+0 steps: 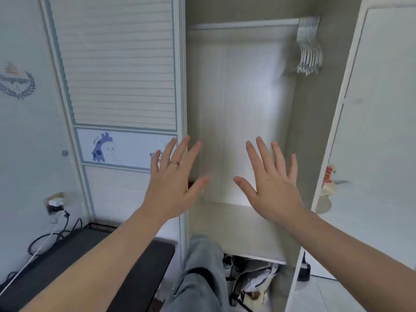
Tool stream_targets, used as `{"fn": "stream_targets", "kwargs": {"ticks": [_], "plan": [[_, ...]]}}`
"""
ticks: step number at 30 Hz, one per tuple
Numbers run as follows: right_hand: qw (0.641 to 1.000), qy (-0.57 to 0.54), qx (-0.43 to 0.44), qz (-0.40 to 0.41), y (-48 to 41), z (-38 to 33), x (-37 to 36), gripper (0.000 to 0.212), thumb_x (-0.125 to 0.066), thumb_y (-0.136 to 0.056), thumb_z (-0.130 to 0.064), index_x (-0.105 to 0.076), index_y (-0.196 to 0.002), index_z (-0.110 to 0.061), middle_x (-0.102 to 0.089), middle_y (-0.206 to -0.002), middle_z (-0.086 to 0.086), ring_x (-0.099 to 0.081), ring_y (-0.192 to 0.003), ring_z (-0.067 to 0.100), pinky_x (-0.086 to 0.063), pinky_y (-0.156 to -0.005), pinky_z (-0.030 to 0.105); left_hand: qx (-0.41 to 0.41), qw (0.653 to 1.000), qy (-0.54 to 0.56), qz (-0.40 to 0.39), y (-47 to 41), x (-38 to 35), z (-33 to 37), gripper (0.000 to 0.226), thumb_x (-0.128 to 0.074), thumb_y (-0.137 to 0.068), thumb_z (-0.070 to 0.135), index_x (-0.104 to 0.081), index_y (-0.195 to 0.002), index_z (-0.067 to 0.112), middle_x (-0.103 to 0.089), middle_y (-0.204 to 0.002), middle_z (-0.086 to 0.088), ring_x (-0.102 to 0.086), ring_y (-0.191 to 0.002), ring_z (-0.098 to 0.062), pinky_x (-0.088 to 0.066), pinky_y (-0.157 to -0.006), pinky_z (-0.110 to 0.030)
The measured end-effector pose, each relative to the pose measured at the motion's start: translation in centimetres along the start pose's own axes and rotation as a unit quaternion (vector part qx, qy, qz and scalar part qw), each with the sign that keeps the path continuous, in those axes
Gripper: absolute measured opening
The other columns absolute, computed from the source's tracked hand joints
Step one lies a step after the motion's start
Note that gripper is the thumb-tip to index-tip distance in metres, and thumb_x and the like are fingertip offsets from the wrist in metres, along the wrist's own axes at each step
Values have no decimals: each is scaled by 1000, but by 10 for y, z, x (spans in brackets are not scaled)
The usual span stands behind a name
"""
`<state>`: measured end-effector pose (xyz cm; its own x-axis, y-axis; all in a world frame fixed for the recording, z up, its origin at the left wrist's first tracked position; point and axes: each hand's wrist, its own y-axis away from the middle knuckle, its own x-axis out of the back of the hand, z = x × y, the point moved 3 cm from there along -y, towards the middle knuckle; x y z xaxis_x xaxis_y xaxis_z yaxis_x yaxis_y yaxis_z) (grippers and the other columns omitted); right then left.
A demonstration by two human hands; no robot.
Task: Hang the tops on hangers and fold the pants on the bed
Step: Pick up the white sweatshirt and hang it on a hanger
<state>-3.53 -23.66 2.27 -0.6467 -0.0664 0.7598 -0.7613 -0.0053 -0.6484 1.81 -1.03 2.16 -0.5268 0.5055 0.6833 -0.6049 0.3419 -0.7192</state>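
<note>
Left hand [171, 183] and right hand [272, 183] spread flat, holding nothing, before the open wardrobe [310, 122]; bare hangers [308, 46] bunch at the rail's [243, 24] right end, nothing hung yet, tops and pants unseen.

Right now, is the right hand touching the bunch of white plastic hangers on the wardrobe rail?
Apart: head view shows the right hand spread open well below the white hangers.

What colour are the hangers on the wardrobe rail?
White; the hangers bunch at the rail's right end, head view.
</note>
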Motion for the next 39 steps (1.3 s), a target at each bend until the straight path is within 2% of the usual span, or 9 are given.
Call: {"fn": "stream_targets", "kwargs": {"ticks": [5,10,15,18,21,27,30,34,39], "plan": [[997,-22,29,-75,33,-28,-55,80,-17,-94,-72,3,-160,-31,5,-169,-6,10,-155,25,3,-119,61,48,997,-33,-59,65,-32,-27,74,-18,-95,72,-14,-159,35,-3,-169,5,6,-155,-22,-4,-122,-55],[981,-79,78,-157,64,-52,-103,80,-7,-90,-74,17,-156,-36,18,-167,-10,17,-154,22,11,-119,56,135,985,-29,-105,128,-58,-46,78,-11,-92,77,-14,-159,36,-2,-169,6,5,-155,-22,-3,-122,-54],[956,-160,126,-211,84,-71,-150,80,-9,-89,-75,12,-157,-38,15,-166,-12,16,-153,19,4,-120,56,250,957,-60,-138,187,-81,-55,74,-18,-95,71,-12,-159,35,-2,-169,5,6,-155,-22,-1,-122,-51],[928,-205,165,-265,95,-80,-180,79,-11,-89,-75,12,-156,-40,16,-166,-14,16,-153,18,2,-121,57,336,929,-75,-140,222,-87,-53,76,-17,-93,72,-14,-159,35,-3,-169,5,5,-155,-22,-1,-122,-51],[900,-229,216,-302,108,-91,-204,80,-12,-90,-74,6,-158,-36,10,-168,-11,12,-154,19,-1,-121,59,425,889,-96,-138,256,-86,-46,78,-15,-91,74,-11,-159,37,1,-169,8,10,-154,-19,2,-122,-50],[824,-259,352,-361,144,-114,-226,84,-6,-88,-78,6,-158,-34,8,-168,-9,7,-154,24,-4,-120,60,573,798,-150,-111,322,-74,5,79,-15,-89,74,-6,-159,39,3,-168,9,13,-154,-17,5,-123,-49],[770,-288,415,-390,170,-122,-224,83,-5,-87,-77,10,-157,-36,14,-167,-12,12,-154,21,1,-120,59,639,742,-181,-92,355,-73,45,77,-18,-90,73,-6,-159,40,2,-168,8,13,-153,-16,7,-122,-48],[697,-306,496,-417,213,-125,-206,87,-3,-83,-79,6,-158,-35,11,-167,-11,10,-154,23,-5,-119,60,717,664,-199,-67,398,-73,123,74,-22,-93,73,-4,-158,43,4,-168,10,14,-153,-16,5,-123,-50],[602,-306,591,-442,278,-118,-177,83,-11,-90,-78,7,-159,-35,15,-167,-11,12,-154,22,2,-121,58,796,561,-225,-28,439,-74,225,80,-8,-86,79,-4,-158,43,3,-168,9,12,-154,-18,2,-123,-52]]}}
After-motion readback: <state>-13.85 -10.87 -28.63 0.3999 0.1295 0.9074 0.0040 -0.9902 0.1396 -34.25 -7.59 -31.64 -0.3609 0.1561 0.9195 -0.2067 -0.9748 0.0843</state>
